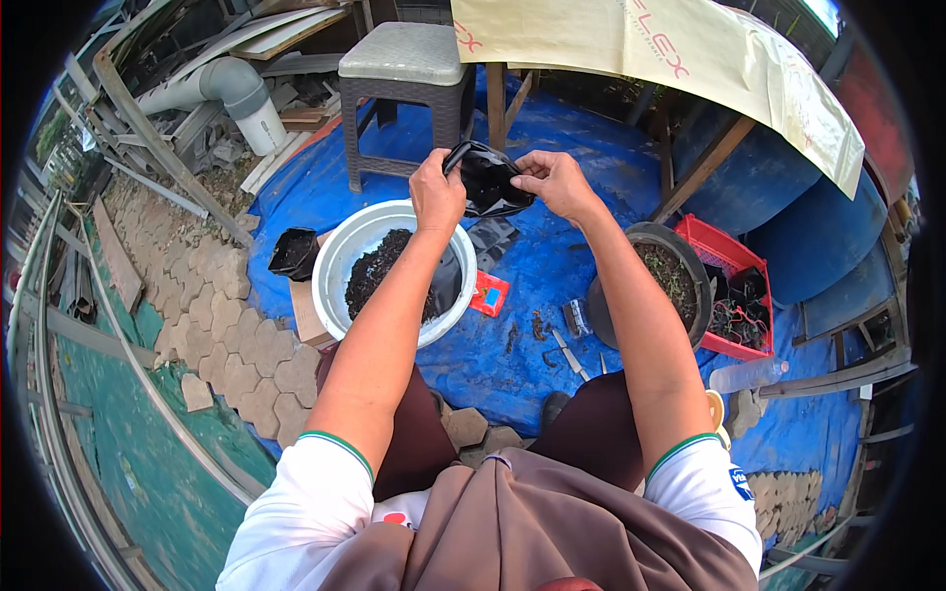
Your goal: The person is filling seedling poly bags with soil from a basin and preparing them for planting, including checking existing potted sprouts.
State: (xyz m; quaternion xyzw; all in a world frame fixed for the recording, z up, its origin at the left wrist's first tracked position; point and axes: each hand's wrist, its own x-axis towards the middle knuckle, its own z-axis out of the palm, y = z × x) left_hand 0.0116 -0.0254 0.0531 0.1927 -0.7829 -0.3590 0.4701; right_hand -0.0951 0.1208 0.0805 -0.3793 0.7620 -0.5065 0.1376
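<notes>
Between my hands a black plastic planting bag (489, 181) is held up with its mouth spread. My left hand (437, 193) grips its left rim; my right hand (558, 185) pinches the right rim. Below my left hand and forearm stands a white plastic basin (323, 284) with dark soil (367, 275) inside. A filled black planting bag (294, 253) is left of the basin. Flat dark plastic bags (494, 240) and a red packet (491, 294) lie right of it. A knife (570, 356) lies on the blue tarp (488, 377).
A round pot with seedlings (669, 277) stands at the right, beside a red crate (770, 318) of potted plants. A clear bottle (748, 375) lies nearer me. Behind are a plastic stool (403, 59) and blue drums (820, 221). Hexagonal pavers (222, 318) lie left.
</notes>
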